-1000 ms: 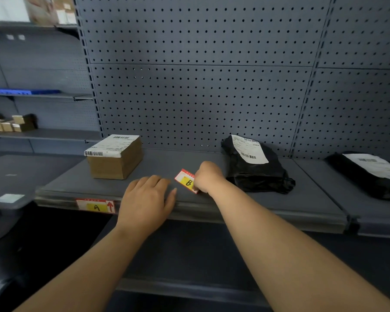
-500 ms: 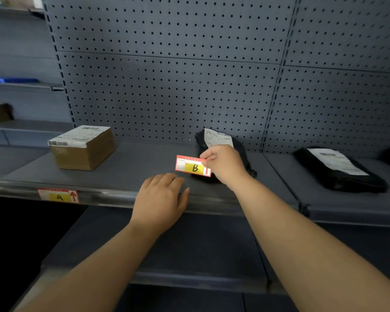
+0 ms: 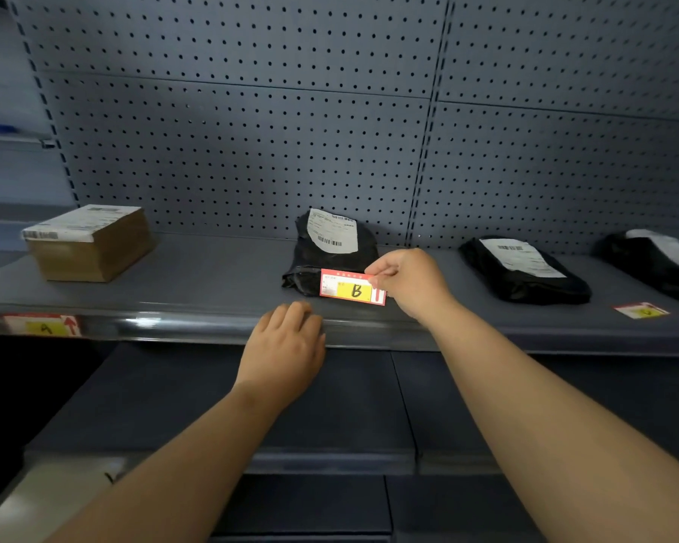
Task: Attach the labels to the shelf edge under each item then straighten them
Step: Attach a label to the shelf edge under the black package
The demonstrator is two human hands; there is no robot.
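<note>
My right hand pinches the right end of a red and yellow label marked B, held level just above the shelf in front of a black parcel bag. My left hand lies flat, fingers together, on the shelf's front edge just left of and below the label. A label marked A sits in the edge strip at the far left, under a cardboard box. Another loose label lies flat on the shelf at the right.
A second black bag and part of a third lie on the shelf to the right. Grey pegboard backs the shelf. A lower shelf juts out beneath my arms.
My right hand carried label B to the right, so it now hangs in front of the black bag. My left hand slid right along the shelf edge. My view swung right.
</note>
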